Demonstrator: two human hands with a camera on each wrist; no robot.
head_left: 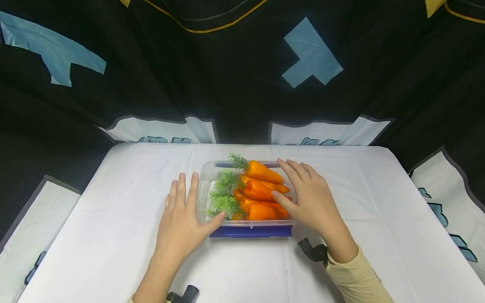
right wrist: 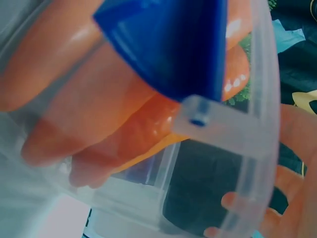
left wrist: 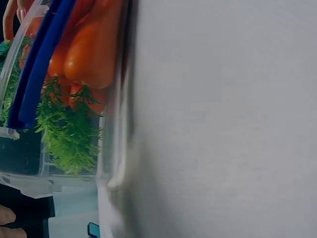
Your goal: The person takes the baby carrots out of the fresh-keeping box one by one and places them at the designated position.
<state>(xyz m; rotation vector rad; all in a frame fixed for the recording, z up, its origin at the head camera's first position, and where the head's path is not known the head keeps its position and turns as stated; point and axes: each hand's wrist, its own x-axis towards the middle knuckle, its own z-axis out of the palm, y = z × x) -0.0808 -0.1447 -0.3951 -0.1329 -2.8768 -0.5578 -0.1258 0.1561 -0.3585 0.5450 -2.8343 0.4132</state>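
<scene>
A clear plastic container (head_left: 202, 181) with a blue latch (head_left: 251, 232) on its near side sits on the table, holding several orange carrots (head_left: 261, 171). Their feathery green tops (head_left: 224, 200) point left, and one top overhangs the far rim. At the container's left side is my left hand (head_left: 179, 229), fingers straight, thumb tip by the near left corner. My right hand (head_left: 314, 202) lies along the right side with fingers extended, its thumb over the carrots in the head view. The right wrist view shows carrots (right wrist: 99, 104) through the wall and fingers (right wrist: 242, 202) beyond it.
A white cloth covers the table (head_left: 94, 235). Behind it hangs a black curtain (head_left: 189, 80) with blue and white patches. Dark straps (head_left: 314, 250) sit near both wrists.
</scene>
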